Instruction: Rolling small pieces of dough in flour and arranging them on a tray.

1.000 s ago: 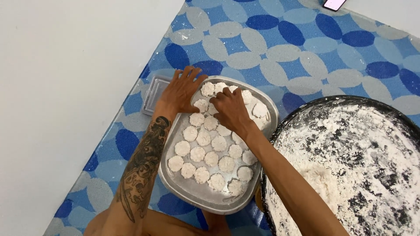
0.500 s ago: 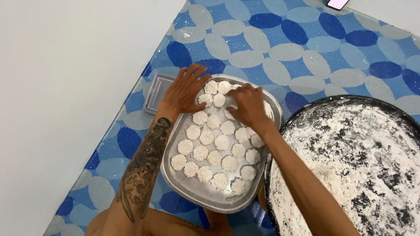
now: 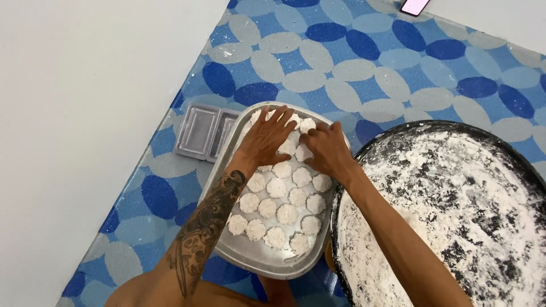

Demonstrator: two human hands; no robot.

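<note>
Hands work at the far end of a metal tray point(image 3: 250, 258) on a blue patterned mat point(image 3: 352, 62). Left hand point(image 3: 267, 139) lies flat, fingers spread, on white dough pieces point(image 3: 277, 213). Right hand point(image 3: 327, 150), fingers loosely curved, presses pieces beside it, gripping none. Floured black pan point(image 3: 455, 193) touches the tray's right edge.
</note>
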